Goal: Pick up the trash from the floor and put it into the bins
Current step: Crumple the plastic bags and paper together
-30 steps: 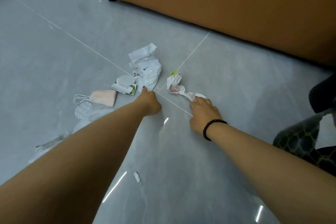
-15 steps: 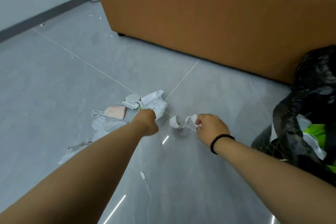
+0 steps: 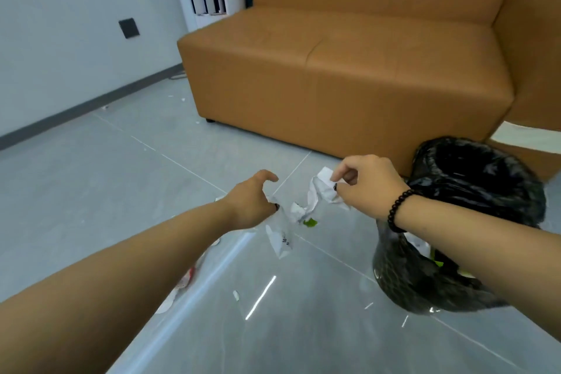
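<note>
My left hand [image 3: 252,202] pinches a crumpled white plastic wrapper [image 3: 280,237] that hangs below it, off the grey floor. My right hand [image 3: 365,184], with a black bead bracelet on the wrist, pinches a long crumpled white paper strip [image 3: 315,199] with a green bit at its lower end. Both pieces hang in the air near the middle of the view. A bin lined with a black bag [image 3: 473,188] stands just right of my right hand; my right forearm crosses in front of it. White and green trash shows inside the bin.
An orange sofa [image 3: 349,76] stands behind the bin. More white trash [image 3: 182,285] lies on the floor partly hidden under my left forearm, and a small white scrap [image 3: 236,295] lies nearer me. A white wall [image 3: 76,39] runs along the left.
Both hands have lifted their pieces of trash off the floor and risen toward the bin. The view has tilted up, showing the sofa seat and the whole bin.
</note>
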Available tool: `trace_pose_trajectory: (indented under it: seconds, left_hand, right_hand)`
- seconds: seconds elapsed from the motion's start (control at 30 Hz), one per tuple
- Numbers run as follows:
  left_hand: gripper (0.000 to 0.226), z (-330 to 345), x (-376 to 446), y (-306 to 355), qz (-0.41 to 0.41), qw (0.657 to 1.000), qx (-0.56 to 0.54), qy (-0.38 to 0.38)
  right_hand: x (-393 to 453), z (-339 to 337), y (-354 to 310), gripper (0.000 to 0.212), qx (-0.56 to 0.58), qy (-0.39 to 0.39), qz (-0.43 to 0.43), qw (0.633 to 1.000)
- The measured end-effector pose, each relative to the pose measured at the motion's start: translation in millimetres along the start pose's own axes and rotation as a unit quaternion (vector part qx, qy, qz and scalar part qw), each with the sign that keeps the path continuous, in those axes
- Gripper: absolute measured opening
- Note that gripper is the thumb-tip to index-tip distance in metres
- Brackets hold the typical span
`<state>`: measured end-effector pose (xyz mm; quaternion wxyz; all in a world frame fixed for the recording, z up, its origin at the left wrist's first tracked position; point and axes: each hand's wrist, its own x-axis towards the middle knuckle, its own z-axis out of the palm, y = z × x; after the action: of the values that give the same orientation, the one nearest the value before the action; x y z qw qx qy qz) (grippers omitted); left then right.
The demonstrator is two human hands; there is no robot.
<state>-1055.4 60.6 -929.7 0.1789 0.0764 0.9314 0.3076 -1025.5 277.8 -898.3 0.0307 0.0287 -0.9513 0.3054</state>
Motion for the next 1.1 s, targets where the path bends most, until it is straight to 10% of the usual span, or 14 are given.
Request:
trace_pose_trajectory:
  seconds: [0.4,0.67,0.93,1.1]
  left_hand:
    - [0.034,-29,-118,83,-0.059,0.914,-0.385,-0.111]
    - [0.04,-36,-134,103,-0.032,0.802,-0.595,-0.034]
    - [0.031,-19,-137,97,-0.006,0.892,-0.451,-0.001]
    - [0.023,-19,-148,102,0.047,0.92,-0.386,0.036]
  right_hand:
    - [-101,-104,-69,0.014,0.002,0.21,-0.18,0.961]
    - [-138,-87,-81,0.013,-0.14,0.17,-0.287,0.932]
    - [-157,-75,-76,0.025,-0.185,0.069,-0.358,0.912]
    - [-157,-78,-66,0.011,0.023,0.007,-0.275,0.961]
